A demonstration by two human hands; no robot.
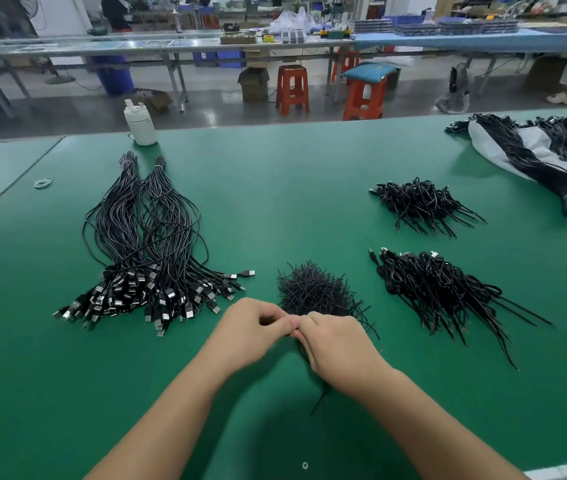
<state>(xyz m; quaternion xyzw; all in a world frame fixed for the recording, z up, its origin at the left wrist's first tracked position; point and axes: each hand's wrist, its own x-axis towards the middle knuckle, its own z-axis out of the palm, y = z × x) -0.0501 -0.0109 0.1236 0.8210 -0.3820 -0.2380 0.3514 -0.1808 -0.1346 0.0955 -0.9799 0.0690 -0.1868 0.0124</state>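
Left: loose USB cables (143,254), plugs fanned toward the near edge. Centre: left hand (251,332) and right hand (335,348) fingertip to fingertip, both pinching a folded black cable (320,399), mostly hidden under the right palm, just nearer than the twist-tie heap (316,292). Advisable here: hold the folds tight, wind the tie snugly round the middle, tuck stray ends. Right: tied bundles (444,292) as pattern.

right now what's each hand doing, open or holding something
Left hand: fingers curled, pinching the black cable where the hands meet.
Right hand: grips the same black cable.
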